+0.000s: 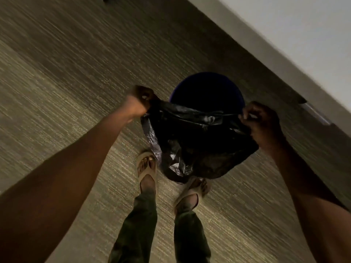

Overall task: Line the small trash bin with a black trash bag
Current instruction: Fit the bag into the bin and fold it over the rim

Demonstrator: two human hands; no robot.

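A black trash bag (197,141) is held up in the air by two bare hands. The top edge of the bag is pulled out flat between them, like a line. The left hand (137,102) is closed into a fist on the left corner of the bag's top edge, with the fingers curled tight around the plastic. The right hand (261,123) is pinched shut on the right corner, and the thumb and fingers are pressed together on the thin plastic. The rest of the bag is left hanging down loose and crumpled under the hands, and a few shiny spots can be seen on it. The small trash bin (207,90) is seen just past the bag, farther from the person. It is round and dark blue, and it is set on the floor close to the wall (294,25). The near part of the bin's rim is covered from view by the top of the bag, so it cannot be told if the two are touching. The inside of the bin is too dark to be seen. The floor (66,73) is covered in a grey-brown carpet with thin lines. Two feet in tan sandals (147,171) are planted on the carpet under the bag, and dark green trousers (136,234) are worn on the legs.
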